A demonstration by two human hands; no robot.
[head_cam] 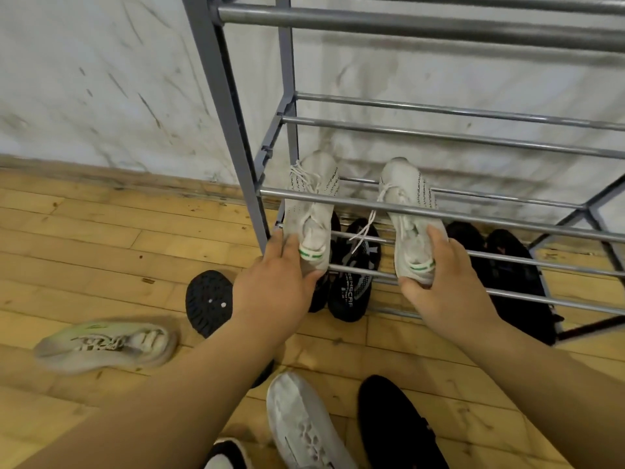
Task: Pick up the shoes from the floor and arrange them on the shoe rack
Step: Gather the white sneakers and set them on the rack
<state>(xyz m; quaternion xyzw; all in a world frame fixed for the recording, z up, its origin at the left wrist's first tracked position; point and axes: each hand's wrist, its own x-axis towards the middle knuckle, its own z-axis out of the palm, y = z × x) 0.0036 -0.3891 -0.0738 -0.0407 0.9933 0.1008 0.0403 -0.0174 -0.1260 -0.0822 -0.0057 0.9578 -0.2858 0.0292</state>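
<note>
Grey shoe (304,424) nearest you waits; L hand (277,282) & R hand (443,282) grip white sneakers (313,198) on rack bars (473,214), which could slip thru gaps.

White capitals reading roughly "ENGCAP" run across the heel end of the black patterned sneaker (353,265) (the smaller print just beneath is too blurred to read).
</note>
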